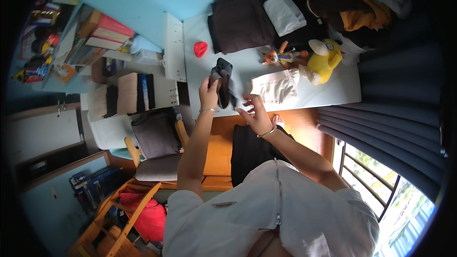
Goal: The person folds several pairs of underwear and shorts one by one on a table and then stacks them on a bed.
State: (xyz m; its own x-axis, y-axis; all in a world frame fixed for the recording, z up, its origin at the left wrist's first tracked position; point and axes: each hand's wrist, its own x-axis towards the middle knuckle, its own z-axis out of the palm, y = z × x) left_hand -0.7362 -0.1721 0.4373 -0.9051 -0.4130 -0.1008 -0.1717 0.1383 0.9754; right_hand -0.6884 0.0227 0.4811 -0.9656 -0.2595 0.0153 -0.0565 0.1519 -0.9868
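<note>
My left hand (207, 94) grips a dark grey and black folded cloth item (224, 82), raised over the white tabletop (239, 59); its exact kind is not clear. My right hand (256, 112) is just to the right of it, fingers apart and holding nothing. A thin dark end of the cloth hangs near the right fingertips, and I cannot tell whether they touch. Right of the item lies a folded white garment (275, 87). Behind it sits a small red bundle (200, 49), beside folded dark brown clothing (241, 23).
A fox plush (276, 57) and a yellow duck-like plush (324, 60) sit at the right. Folded white cloth (285, 14) lies at the back. Left stands a shelf with folded clothes (127, 92). A chair (157, 167) is below, a dark curtain (392, 114) at right.
</note>
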